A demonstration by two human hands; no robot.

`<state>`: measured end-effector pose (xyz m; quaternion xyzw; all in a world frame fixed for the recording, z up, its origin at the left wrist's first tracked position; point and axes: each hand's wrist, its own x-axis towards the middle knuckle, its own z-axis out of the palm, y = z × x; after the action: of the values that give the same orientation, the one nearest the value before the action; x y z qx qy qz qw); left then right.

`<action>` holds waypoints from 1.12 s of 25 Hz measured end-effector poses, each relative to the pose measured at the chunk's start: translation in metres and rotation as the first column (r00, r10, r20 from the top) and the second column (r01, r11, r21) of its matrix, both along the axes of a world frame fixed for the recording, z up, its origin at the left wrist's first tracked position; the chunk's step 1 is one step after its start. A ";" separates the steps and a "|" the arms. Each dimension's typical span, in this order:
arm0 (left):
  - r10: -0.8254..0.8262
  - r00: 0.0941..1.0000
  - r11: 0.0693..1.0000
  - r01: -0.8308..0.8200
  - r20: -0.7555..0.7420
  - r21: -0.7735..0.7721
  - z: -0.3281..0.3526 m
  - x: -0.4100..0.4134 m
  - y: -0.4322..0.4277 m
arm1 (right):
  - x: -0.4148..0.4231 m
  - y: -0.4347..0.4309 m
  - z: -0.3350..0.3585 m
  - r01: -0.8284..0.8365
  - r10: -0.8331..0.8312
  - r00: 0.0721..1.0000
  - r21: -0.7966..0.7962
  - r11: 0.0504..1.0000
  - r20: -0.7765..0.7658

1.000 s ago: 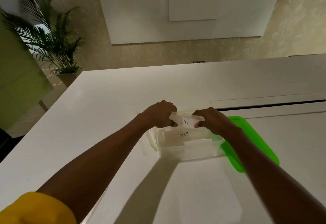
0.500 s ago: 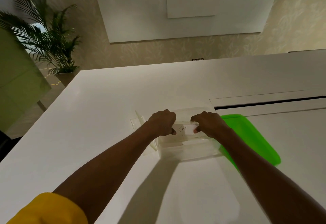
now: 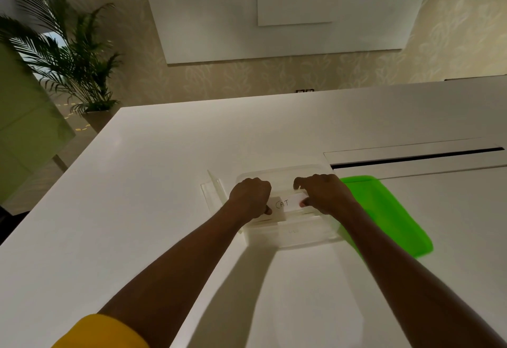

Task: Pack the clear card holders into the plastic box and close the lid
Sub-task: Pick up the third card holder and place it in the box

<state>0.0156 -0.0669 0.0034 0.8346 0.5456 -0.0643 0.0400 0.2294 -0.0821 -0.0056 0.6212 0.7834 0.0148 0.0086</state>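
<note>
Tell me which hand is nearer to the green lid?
The right hand: it holds the CAT card holder in the clear box, right beside the green lid. The left hand holds the holder's far end.

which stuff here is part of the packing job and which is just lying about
Job:
CAT holder, held by the left hand and right hand
clear box
green lid, beside the box
spare holder, left of the box

Lying about:
plant
wall panel
table slot
</note>
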 end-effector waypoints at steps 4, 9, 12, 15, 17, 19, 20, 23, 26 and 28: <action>-0.014 1.000 0.998 0.014 -0.003 0.065 -0.002 0.000 -0.006 | 0.000 -0.003 0.002 -0.035 0.034 0.998 0.028 0.999 0.048; -0.054 0.994 0.985 0.068 -0.095 0.159 -0.001 0.002 -0.014 | -0.005 -0.006 0.006 -0.066 0.066 0.994 -0.002 0.998 0.089; -0.046 0.989 0.976 0.074 -0.143 0.203 -0.005 0.004 -0.018 | -0.005 -0.008 0.008 -0.065 0.066 0.995 -0.025 0.998 0.069; -0.050 0.992 0.971 0.075 -0.112 0.226 -0.004 0.002 -0.020 | -0.005 -0.011 0.011 -0.064 0.064 0.998 -0.020 0.998 -0.004; -0.078 0.996 0.959 0.089 -0.052 0.268 0.001 -0.003 -0.021 | -0.005 -0.012 0.012 -0.063 0.062 0.997 -0.004 0.998 -0.044; -0.117 0.993 0.934 0.103 0.019 0.341 0.008 -0.011 -0.022 | -0.006 -0.014 0.013 -0.056 0.056 0.993 0.007 0.998 -0.107; -0.132 0.989 0.919 0.099 0.061 0.381 0.012 -0.017 -0.022 | -0.006 -0.014 0.015 -0.047 0.048 0.986 0.012 0.999 -0.161; -0.147 0.973 0.879 0.045 0.180 0.474 0.022 -0.038 -0.020 | -0.004 -0.015 0.019 -0.029 0.046 0.931 0.053 0.998 -0.361; -0.089 0.960 0.875 -0.052 0.265 0.481 0.024 -0.064 -0.015 | -0.003 -0.017 0.021 -0.020 0.078 0.899 0.138 0.990 -0.430; -0.018 0.957 0.891 -0.115 0.288 0.439 0.018 -0.085 -0.010 | -0.010 -0.020 0.022 -0.007 0.098 0.892 0.203 0.979 -0.440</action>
<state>-0.0691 -0.0771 0.0219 0.8075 0.5549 0.1856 -0.0749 0.2194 -0.1019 0.0159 0.5841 0.7756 -0.0513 -0.2338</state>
